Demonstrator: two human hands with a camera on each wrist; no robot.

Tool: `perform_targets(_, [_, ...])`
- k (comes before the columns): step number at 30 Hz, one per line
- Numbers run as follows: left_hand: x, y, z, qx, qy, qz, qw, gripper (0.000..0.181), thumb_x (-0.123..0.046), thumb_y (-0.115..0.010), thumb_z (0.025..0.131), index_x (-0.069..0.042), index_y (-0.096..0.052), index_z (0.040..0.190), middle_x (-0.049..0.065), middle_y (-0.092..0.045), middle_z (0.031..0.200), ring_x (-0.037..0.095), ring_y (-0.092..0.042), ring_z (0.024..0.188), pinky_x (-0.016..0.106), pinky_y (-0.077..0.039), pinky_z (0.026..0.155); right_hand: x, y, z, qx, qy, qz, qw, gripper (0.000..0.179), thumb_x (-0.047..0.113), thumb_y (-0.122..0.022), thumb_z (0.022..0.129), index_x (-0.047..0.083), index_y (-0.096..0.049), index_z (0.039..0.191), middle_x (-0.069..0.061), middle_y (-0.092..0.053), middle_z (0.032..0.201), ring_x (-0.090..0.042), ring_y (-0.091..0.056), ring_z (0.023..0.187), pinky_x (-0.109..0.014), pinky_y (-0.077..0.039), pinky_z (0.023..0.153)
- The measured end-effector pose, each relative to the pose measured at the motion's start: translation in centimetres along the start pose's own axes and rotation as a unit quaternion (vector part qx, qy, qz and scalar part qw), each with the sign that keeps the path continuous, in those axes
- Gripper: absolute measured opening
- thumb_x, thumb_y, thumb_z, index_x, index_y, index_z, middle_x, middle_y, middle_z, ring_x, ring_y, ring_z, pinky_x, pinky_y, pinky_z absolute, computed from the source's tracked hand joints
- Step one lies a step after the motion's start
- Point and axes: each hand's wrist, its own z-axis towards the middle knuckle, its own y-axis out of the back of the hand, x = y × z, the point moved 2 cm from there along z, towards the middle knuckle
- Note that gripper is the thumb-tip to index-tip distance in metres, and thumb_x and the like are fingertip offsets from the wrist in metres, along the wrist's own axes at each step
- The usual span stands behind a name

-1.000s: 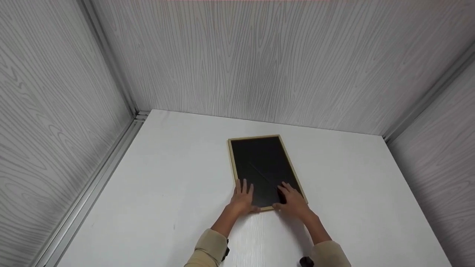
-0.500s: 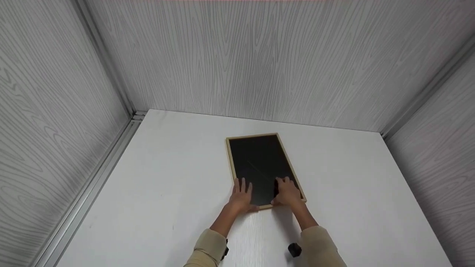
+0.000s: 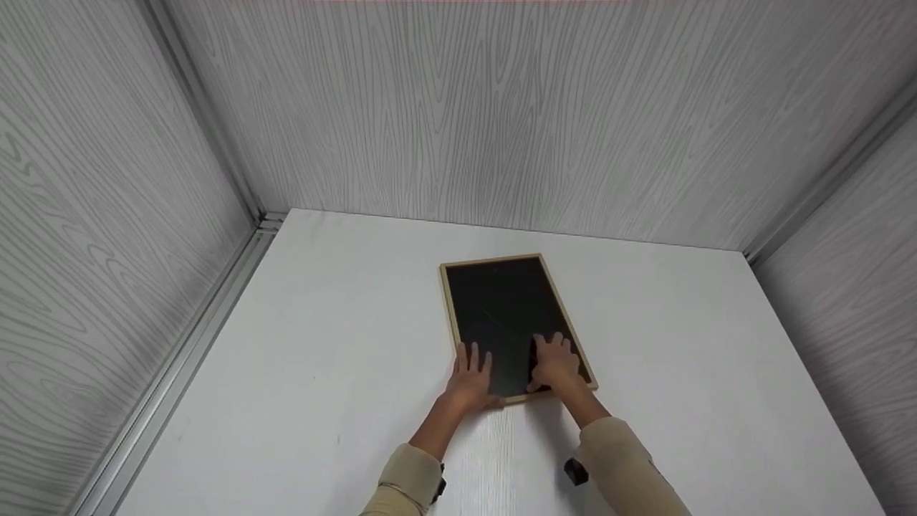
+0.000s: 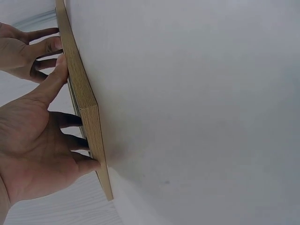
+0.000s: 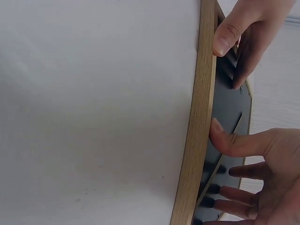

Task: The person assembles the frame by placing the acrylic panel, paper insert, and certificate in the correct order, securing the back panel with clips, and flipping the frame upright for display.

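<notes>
A rectangular picture frame (image 3: pixel 501 301) lies on the white table with its black back panel facing up. Thin light wood borders it, and a narrow diagonal strip (image 5: pixel 220 161) crosses the panel. My left hand (image 3: pixel 469 383) rests at the near left corner, fingers spread over the panel and side edge, thumb along the near edge. Close to the near right corner, my right hand (image 3: pixel 555 365) has its fingers reaching over the panel. In the right wrist view, the right thumb (image 5: pixel 239 143) touches the frame's wooden edge, and the fingers are parted above the black panel.
The white table (image 3: pixel 344 322) spreads around the frame. Grey wood-grain walls (image 3: pixel 473 122) stand behind it and on both sides, with a metal rail (image 3: pixel 193 344) along the left edge. Dark wrist devices, one of them (image 3: pixel 575 471) beside the right sleeve, sit close to the table.
My right hand has shifted slightly left and forward over the panel, and its forearm has turned. The left hand and the frame have stayed nearly in place.
</notes>
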Motion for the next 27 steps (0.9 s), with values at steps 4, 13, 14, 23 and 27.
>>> perform_targets(4, [0.0,0.1,0.1,0.006,-0.003,-0.015,0.9999,0.091,-0.047,-0.068,0.079,0.003,-0.025,0.142,0.03,-0.01,0.145,0.047,-0.003,0.132,0.045,-0.015,0.107,-0.3,0.2,-0.1,-0.006,0.012,-0.009,0.9999,0.1,0.026,-0.09,0.054,0.006,-0.039,0.137,-0.027,-0.036,0.124,-0.039,-0.039,0.112,-0.048,-0.046,0.074])
perform_targets(13, [0.0,0.1,0.1,-0.008,-0.012,-0.028,0.9995,0.089,-0.046,-0.068,0.079,0.003,-0.028,0.141,0.03,-0.012,0.145,0.048,-0.004,0.132,0.045,-0.015,0.106,-1.9,-0.3,-1.6,-0.061,0.077,0.037,0.9944,0.077,0.028,-0.085,0.064,0.003,-0.05,0.129,-0.024,-0.045,0.121,-0.04,-0.044,0.109,-0.052,-0.045,0.078])
perform_targets(14, [0.1,0.0,0.1,-0.01,-0.013,-0.033,0.9993,0.089,-0.045,-0.069,0.078,0.004,-0.029,0.141,0.03,-0.013,0.145,0.048,-0.004,0.132,0.046,-0.015,0.106,-2.1,-0.5,-1.7,-0.069,0.076,0.051,0.9935,0.072,0.028,-0.082,0.068,0.003,-0.051,0.128,-0.024,-0.045,0.122,-0.04,-0.044,0.11,-0.052,-0.044,0.08])
perform_targets(23, [0.5,0.0,-0.2,-0.016,-0.008,-0.057,0.9982,0.087,-0.042,-0.071,0.078,0.003,-0.03,0.14,0.03,-0.013,0.145,0.048,-0.003,0.132,0.046,-0.015,0.106,-4.5,-2.1,-1.6,-0.165,0.039,0.108,0.9795,0.058,0.025,-0.07,0.082,-0.007,-0.049,0.125,-0.025,-0.046,0.123,-0.042,-0.042,0.113,-0.052,-0.04,0.086])
perform_targets(27, [0.7,0.1,-0.2,-0.013,-0.002,-0.087,0.9962,0.087,-0.04,-0.072,0.077,0.001,-0.03,0.141,0.027,-0.011,0.147,0.045,0.0,0.133,0.044,-0.02,0.105,-4.8,-2.2,-1.6,-0.159,0.036,0.099,0.9816,0.063,0.028,-0.067,0.084,-0.01,-0.044,0.128,-0.027,-0.043,0.128,-0.041,-0.038,0.118,-0.052,-0.035,0.092])
